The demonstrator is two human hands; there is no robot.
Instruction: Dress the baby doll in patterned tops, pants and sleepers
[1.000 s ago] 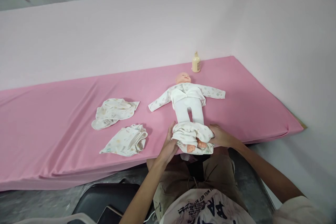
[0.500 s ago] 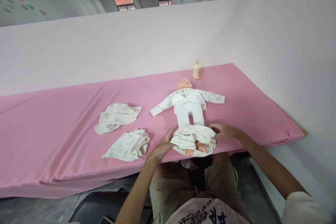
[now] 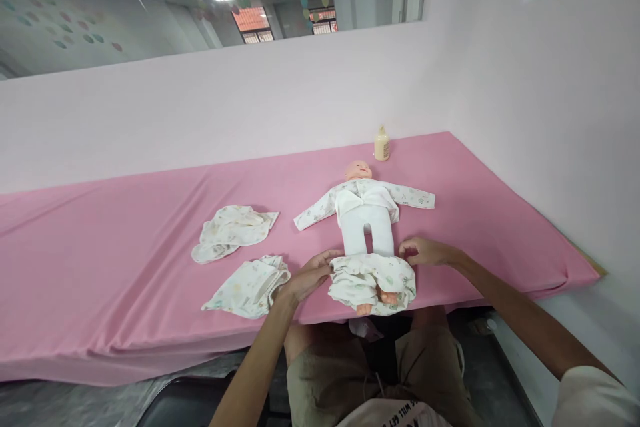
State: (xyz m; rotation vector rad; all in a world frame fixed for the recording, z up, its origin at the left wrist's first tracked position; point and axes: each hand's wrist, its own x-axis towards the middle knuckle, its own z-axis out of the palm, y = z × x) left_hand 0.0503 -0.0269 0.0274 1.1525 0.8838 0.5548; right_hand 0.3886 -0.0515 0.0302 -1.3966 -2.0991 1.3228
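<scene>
A baby doll (image 3: 359, 170) lies on its back in a white printed top (image 3: 369, 197), its sleeves spread out and its white legs toward me. Printed baby pants (image 3: 373, 275) are bunched around its lower legs, with the feet (image 3: 364, 309) showing at the near end. My left hand (image 3: 313, 273) lies at the left edge of the pants, fingers stretched along it toward the doll's leg. On the other side my right hand (image 3: 423, 251) has its fingers curled in a pinch at the pants' right upper edge. The fingertips are partly hidden.
Two printed cloth garments, one behind (image 3: 235, 230) and one in front (image 3: 250, 287), lie left of the doll. A cream pump bottle (image 3: 382, 145) stands beyond its head. The pink-covered table (image 3: 125, 267) meets walls at the back and right. A black chair (image 3: 185, 400) is below.
The whole view has tilted up slightly, so the table sits lower. The pants look puffier around the lower legs. My left fingers have stretched flatter, and my right fingers are more curled.
</scene>
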